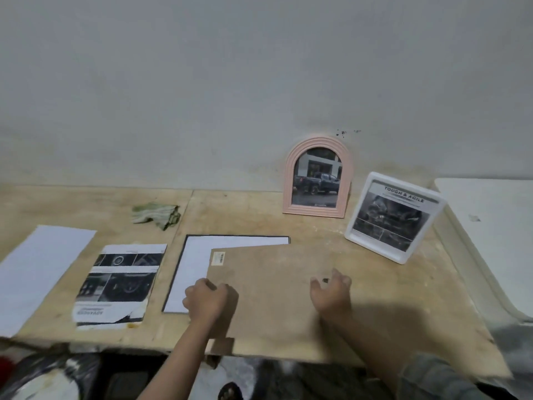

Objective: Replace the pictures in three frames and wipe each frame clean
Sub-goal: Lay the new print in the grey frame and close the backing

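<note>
on flat frame (178, 272), white sheet (196, 255), backing board (274, 290)

Black frame (184, 272) lies face-down near the tabletop's front edge, brown backing board (274, 290) askew over it. Pink arched frame (317, 176) and white frame (395, 217) stand upright at rear right.

Plywood table (259, 209) against grey wall (230, 82); white surface (490, 226) at right.

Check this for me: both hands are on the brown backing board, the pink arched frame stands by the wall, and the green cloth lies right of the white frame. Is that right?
Not quite. The head view shows the green cloth far left of the white frame, beyond the pink arched frame. The rest holds: left hand and right hand are on the backing board.
</note>
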